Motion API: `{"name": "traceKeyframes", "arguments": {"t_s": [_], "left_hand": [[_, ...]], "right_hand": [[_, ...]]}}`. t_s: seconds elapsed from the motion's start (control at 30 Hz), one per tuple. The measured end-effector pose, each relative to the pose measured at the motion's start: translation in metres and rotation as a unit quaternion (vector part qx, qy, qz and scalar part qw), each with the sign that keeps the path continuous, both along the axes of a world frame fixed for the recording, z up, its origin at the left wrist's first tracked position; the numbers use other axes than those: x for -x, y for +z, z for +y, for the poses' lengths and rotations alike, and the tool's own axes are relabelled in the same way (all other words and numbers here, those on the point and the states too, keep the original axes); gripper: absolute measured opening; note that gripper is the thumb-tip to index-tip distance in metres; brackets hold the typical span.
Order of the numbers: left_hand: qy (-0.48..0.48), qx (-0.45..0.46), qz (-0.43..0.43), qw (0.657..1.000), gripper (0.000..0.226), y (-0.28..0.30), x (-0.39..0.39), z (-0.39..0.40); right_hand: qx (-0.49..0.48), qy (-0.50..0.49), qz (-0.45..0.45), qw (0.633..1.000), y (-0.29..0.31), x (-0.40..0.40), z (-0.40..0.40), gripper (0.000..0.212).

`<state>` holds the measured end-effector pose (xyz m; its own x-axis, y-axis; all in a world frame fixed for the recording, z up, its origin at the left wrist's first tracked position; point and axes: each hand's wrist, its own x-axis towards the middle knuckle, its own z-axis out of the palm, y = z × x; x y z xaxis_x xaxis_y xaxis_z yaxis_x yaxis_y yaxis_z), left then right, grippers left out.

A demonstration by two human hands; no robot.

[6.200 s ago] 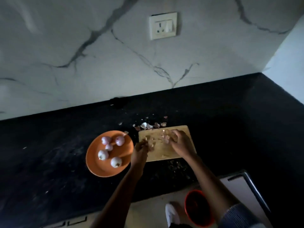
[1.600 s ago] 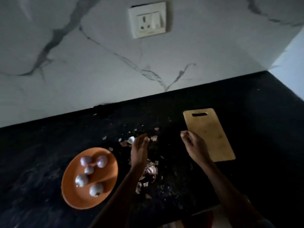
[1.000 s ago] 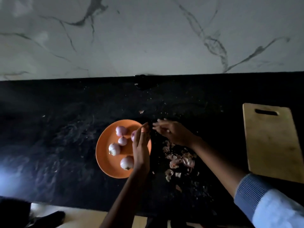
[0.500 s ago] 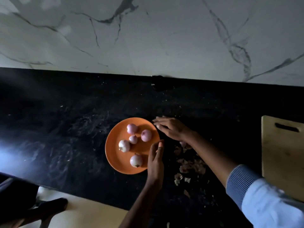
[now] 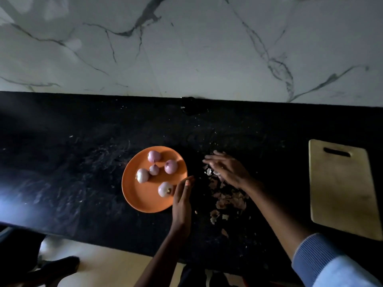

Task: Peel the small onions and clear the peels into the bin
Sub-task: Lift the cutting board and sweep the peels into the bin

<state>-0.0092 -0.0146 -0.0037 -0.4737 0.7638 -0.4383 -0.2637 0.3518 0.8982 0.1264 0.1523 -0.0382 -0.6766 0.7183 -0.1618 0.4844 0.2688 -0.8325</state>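
Since half a second ago both hands have slid right, away from the plate: right hand point(image 5: 228, 171) now flat over the far end of the peels point(image 5: 229, 200), no longer at the plate rim; left hand point(image 5: 182, 200) stands edge-on just right of the plate, fingers point(image 5: 187, 183) straight, holding nothing. Right fingers point(image 5: 213, 160) spread and slightly blurred, nothing gripped as far as I can tell. Five peeled onions point(image 5: 154, 156) sit on the orange plate point(image 5: 145, 204), left of the peel scatter. Peels lie on the black counter point(image 5: 83, 152) between the hands and trail toward the near edge. Cutting board point(image 5: 342, 187) well apart on the right, bare. Bin not in view.

Step, judged: raking peels into one pile. To do it well: sweep right palm toward the left hand, keep the left as a wall so scraps don't go under the plate, press light so thin skins don't stick, catch the far strays and near crumbs before lifting.
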Motion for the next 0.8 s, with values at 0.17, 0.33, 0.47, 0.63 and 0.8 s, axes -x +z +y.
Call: {"name": "traceKeyframes", "arguments": {"t_s": [0.17,0.33,0.47,0.63,0.8], "left_hand": [[-0.015,-0.038,0.018,0.999,0.03,0.006,-0.001,-0.006],[-0.015,-0.049,0.018,0.999,0.03,0.006,-0.001,-0.013],[-0.009,-0.059,0.004,0.998,0.029,0.001,-0.005,-0.02],[0.007,-0.073,-0.018,0.997,0.028,-0.002,-0.001,-0.024],[0.016,-0.06,-0.039,0.997,0.028,0.0,-0.002,-0.007]], "right_hand": [[0.013,0.047,-0.024,0.999,-0.003,-0.014,-0.042,0.04],[0.058,-0.146,0.082,0.984,0.01,-0.052,-0.046,0.04],[-0.02,-0.109,-0.023,0.994,0.001,-0.04,-0.041,0.045],[0.107,-0.062,0.033,0.992,0.014,-0.019,-0.062,0.038],[0.047,-0.084,0.014,0.995,0.026,0.016,-0.023,0.04]]}}
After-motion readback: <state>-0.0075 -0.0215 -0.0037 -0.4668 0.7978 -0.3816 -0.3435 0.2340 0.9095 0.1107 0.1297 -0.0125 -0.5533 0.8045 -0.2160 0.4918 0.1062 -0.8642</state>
